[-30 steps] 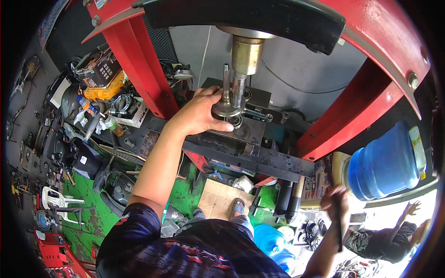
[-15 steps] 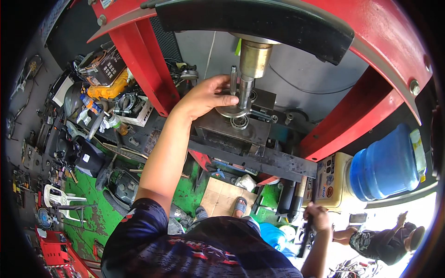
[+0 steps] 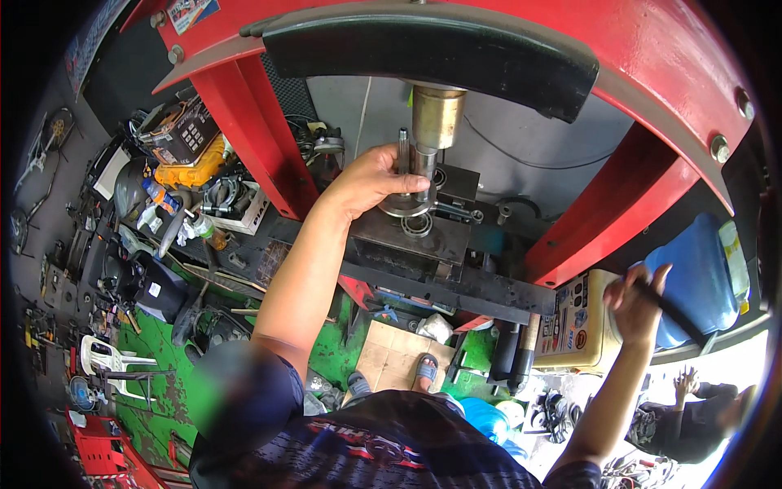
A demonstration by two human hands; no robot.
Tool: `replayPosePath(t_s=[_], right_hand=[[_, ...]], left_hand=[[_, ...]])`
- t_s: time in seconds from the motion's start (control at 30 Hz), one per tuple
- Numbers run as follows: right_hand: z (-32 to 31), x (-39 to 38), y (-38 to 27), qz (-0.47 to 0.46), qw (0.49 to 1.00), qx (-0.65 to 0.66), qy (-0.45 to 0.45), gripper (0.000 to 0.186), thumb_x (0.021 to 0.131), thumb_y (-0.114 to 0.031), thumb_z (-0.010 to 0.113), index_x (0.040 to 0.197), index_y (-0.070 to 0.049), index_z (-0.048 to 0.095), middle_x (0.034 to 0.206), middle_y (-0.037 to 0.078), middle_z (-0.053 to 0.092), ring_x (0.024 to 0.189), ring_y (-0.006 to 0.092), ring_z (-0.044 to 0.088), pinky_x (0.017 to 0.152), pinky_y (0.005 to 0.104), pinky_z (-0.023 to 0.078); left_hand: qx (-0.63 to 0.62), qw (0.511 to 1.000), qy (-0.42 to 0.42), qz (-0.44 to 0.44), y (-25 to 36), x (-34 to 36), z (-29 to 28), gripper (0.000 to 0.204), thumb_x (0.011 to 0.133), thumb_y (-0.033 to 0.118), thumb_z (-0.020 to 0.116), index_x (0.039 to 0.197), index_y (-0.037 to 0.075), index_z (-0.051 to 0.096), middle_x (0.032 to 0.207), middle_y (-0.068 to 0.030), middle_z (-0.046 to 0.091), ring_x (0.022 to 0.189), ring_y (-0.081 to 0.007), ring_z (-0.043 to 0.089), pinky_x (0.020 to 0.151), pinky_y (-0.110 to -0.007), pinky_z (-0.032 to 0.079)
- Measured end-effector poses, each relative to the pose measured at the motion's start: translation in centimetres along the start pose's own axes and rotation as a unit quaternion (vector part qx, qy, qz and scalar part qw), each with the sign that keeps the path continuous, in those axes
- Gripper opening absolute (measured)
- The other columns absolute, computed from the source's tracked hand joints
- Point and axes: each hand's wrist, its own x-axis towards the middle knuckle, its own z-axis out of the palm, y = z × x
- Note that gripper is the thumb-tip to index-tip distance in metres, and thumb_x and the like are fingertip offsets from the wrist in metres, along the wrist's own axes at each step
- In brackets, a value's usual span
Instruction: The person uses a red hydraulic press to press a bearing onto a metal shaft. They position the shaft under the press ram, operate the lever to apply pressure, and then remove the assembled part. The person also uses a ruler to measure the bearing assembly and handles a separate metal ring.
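And my right hand (image 3: 636,303) is a blur, the dark bar (image 3: 678,316) in it smeared too! Behind my left hand (image 3: 376,177), part of the steel shaft (image 3: 426,160) is hidden.

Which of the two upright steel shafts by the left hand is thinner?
The left shaft; the right shaft, below the gold-coloured ram, is visibly thicker.

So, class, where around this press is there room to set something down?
Two bare patches: the beam right of the plate; the cardboard ahead of the sandals. Crowded: around the left hand, shaft, bearing and ram.
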Motion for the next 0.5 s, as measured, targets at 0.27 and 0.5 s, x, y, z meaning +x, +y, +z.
replayPosePath(t_s=[0.27, 0.5], right_hand=[[-9.7, -16.4, 18.8, 0.360, 0.904, -0.219, 0.067, 0.072, 0.105, -0.063, 0.040, 0.079, -0.003, 0.069, 0.072, 0.012, 0.067, 0.066, 0.0234, 0.062, 0.069, 0.0372, 0.051], [-0.8, -2.0, 0.6, 0.061, 0.995, 0.039, -0.066, 0.082, 0.101, -0.074, 0.023, 0.097, -0.002, 0.060, 0.069, 0.020, 0.064, 0.060, 0.0320, 0.063, 0.073, 0.0411, 0.054]], left_hand=[[-0.116, 0.992, -0.028, 0.026, 1.6, 0.6, -0.5, 0.048, 0.088, 0.012, 0.080, 0.132, 0.004, 0.062, 0.121, -0.0082, 0.071, 0.111, -0.0178, 0.067, 0.102, -0.036, 0.050], [-0.153, 0.986, -0.031, 0.062, 1.1, 1.4, -0.2, 0.048, 0.089, 0.020, 0.081, 0.130, 0.002, 0.064, 0.121, -0.0111, 0.071, 0.117, -0.0223, 0.065, 0.107, -0.039, 0.046]])
